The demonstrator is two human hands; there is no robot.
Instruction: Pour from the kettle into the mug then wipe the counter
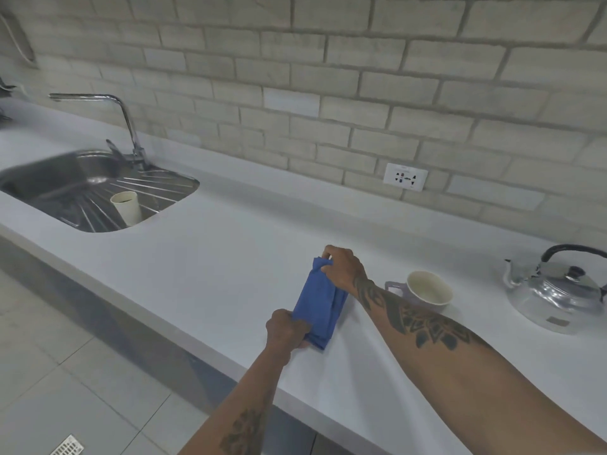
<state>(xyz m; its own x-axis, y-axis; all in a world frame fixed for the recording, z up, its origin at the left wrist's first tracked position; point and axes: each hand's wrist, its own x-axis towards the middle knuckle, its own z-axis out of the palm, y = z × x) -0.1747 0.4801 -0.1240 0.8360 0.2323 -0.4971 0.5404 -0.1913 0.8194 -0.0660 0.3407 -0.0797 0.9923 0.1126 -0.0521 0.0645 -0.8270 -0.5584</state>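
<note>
A folded blue cloth (320, 308) lies on the white counter (203, 257), held at both ends. My left hand (285, 330) grips its near end at the counter's front. My right hand (345, 266) pinches its far end. Just right of my right forearm stands a lilac mug (427, 289) with a cream inside, handle pointing left; whether it holds liquid I cannot tell. A shiny metal kettle (558, 290) with a black handle sits upright at the far right, spout facing left.
A steel sink (82, 188) with a chrome tap (128, 133) is set into the counter at left, a pale cup (126, 208) standing on its drainer. A wall socket (405, 177) sits on the brick wall. The counter's front edge runs diagonally past my left wrist.
</note>
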